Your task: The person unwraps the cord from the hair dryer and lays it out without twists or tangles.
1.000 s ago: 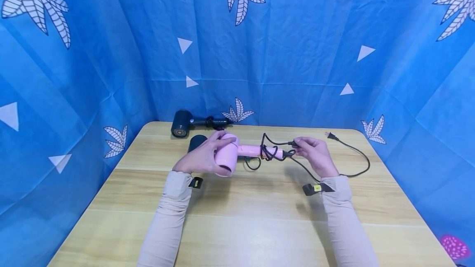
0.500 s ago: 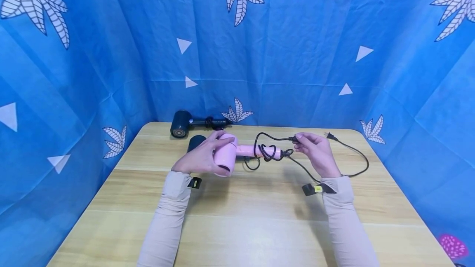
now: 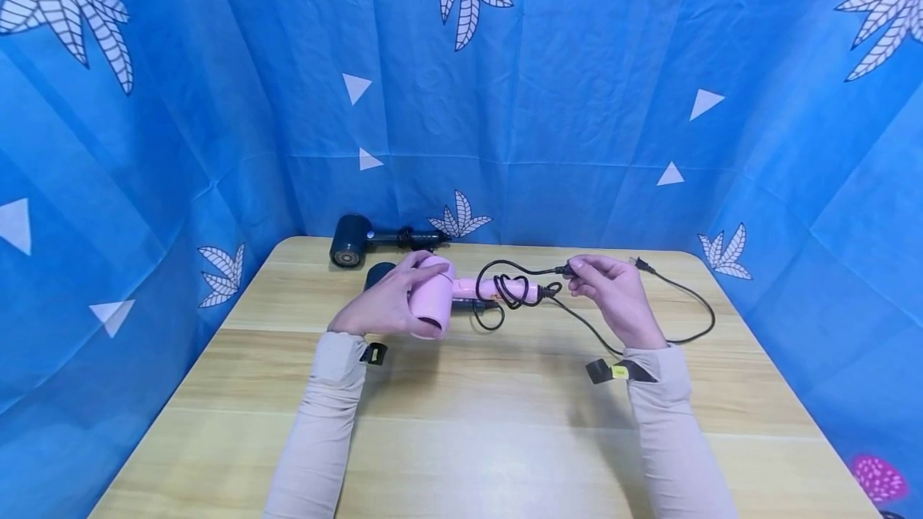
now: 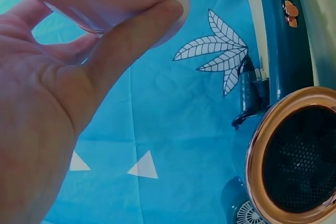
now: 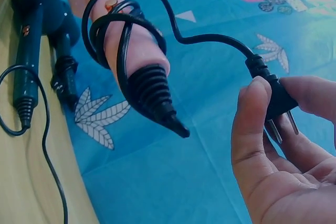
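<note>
I see left hand [image 3: 382,301] gripping head of pink dryer [image 3: 434,300], thumb and fingers spread wide round it; dryer raised over counter [image 3: 497,423], toward far edge, handle pointing right. Right hand [image 3: 614,296] nearly closed, pinching plug [image 5: 275,95] between thumb and fingers, prongs toward palm. Cord [image 5: 210,38] loops loosely round pink handle, runs to plug. Near dryer [image 3: 378,273], dark, lies just behind left hand, partly hidden; far dryer [image 3: 349,240], dark too, near far left corner. Second plug [image 3: 644,264] near far right corner.
</note>
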A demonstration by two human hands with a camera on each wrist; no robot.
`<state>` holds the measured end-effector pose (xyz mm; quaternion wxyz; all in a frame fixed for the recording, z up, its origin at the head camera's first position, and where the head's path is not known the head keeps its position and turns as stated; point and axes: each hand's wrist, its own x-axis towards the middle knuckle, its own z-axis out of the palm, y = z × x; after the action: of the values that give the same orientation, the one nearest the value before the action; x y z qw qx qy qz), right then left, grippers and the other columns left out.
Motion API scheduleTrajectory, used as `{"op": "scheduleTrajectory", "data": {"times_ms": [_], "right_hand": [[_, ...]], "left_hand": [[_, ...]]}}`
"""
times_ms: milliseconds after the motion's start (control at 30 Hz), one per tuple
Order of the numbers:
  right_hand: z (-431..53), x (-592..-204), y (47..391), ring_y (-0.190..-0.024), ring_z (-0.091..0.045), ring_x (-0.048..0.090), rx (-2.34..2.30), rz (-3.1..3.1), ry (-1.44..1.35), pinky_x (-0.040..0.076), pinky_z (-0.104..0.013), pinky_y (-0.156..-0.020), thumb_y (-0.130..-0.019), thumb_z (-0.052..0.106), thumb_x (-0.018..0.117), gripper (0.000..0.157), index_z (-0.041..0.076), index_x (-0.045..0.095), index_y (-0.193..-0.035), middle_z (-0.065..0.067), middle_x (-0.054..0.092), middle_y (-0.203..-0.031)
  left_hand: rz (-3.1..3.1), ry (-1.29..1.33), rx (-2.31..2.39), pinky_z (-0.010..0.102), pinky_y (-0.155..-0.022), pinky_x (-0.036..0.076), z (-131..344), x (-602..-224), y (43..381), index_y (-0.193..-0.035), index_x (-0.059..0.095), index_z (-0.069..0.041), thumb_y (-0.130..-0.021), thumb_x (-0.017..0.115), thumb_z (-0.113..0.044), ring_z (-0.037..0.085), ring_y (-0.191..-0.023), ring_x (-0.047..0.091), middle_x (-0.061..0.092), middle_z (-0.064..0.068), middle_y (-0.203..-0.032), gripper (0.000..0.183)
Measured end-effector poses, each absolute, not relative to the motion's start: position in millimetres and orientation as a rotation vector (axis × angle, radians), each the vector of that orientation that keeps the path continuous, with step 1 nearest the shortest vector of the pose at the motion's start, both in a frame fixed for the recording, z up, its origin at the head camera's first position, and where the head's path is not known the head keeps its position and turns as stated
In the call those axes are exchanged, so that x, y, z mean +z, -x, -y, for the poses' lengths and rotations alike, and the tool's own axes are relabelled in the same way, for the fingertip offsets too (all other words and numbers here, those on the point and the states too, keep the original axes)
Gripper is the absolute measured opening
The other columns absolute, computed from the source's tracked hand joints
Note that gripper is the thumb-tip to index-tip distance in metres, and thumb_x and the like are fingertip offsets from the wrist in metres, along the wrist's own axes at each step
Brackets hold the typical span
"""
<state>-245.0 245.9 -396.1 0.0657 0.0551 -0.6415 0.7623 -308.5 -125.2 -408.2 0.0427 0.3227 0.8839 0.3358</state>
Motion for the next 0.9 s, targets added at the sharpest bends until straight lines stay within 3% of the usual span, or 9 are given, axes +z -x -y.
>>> {"op": "scheduleTrajectory", "data": {"times_ms": [200, 333, 467, 600, 900], "right_hand": [[-241, -390, 240, -0.073, -0.008, 0.070, 2.240, 2.019, -0.206, 0.061, -0.022, -0.073, -0.101, 0.009, 0.066, 0.012, 0.014, 0.077, -0.099, 0.004, 0.075, -0.087], [-238, -389, 238, -0.071, -0.008, 0.068, 2.179, 2.129, -0.267, 0.061, -0.024, -0.070, -0.101, 0.011, 0.066, 0.011, 0.004, 0.074, -0.103, 0.004, 0.073, -0.083], [-238, -390, 238, -0.069, -0.008, 0.067, 2.163, 2.242, -0.334, 0.060, -0.024, -0.069, -0.101, 0.011, 0.065, 0.024, -0.011, 0.068, -0.112, 0.002, 0.073, -0.080], [-239, -392, 238, -0.067, -0.007, 0.066, 2.127, 2.398, -0.361, 0.059, -0.024, -0.070, -0.102, 0.013, 0.064, 0.035, -0.018, 0.063, -0.119, 0.001, 0.074, -0.081], [-242, -397, 240, -0.067, -0.008, 0.066, 2.083, 2.622, -0.485, 0.060, -0.027, -0.068, -0.100, 0.016, 0.067, 0.031, -0.009, 0.069, -0.117, -0.006, 0.077, -0.090]], "left_hand": [[-2.720, -0.990, 1.034, 0.041, -0.085, 0.057, 128, -408, 310, -0.152, 0.050, -0.037, -0.064, 0.097, -0.038, 0.031, -0.115, 0.057, 0.035, -0.003, -0.156, 0.099], [-2.717, -0.982, 1.047, 0.041, -0.086, 0.057, 130, -409, 311, -0.152, 0.049, -0.037, -0.064, 0.097, -0.040, 0.031, -0.116, 0.057, 0.034, -0.002, -0.157, 0.100], [-2.712, -0.982, 1.068, 0.042, -0.086, 0.057, 132, -408, 312, -0.152, 0.050, -0.035, -0.063, 0.097, -0.040, 0.032, -0.115, 0.058, 0.035, -0.001, -0.157, 0.100], [-2.715, -0.991, 1.072, 0.041, -0.086, 0.057, 134, -408, 312, -0.152, 0.050, -0.033, -0.063, 0.096, -0.040, 0.032, -0.115, 0.058, 0.035, -0.001, -0.157, 0.100], [-2.729, -1.007, 1.076, 0.040, -0.086, 0.056, 136, -407, 313, -0.153, 0.049, -0.033, -0.063, 0.095, -0.040, 0.030, -0.115, 0.058, 0.032, -0.002, -0.160, 0.102]]}}
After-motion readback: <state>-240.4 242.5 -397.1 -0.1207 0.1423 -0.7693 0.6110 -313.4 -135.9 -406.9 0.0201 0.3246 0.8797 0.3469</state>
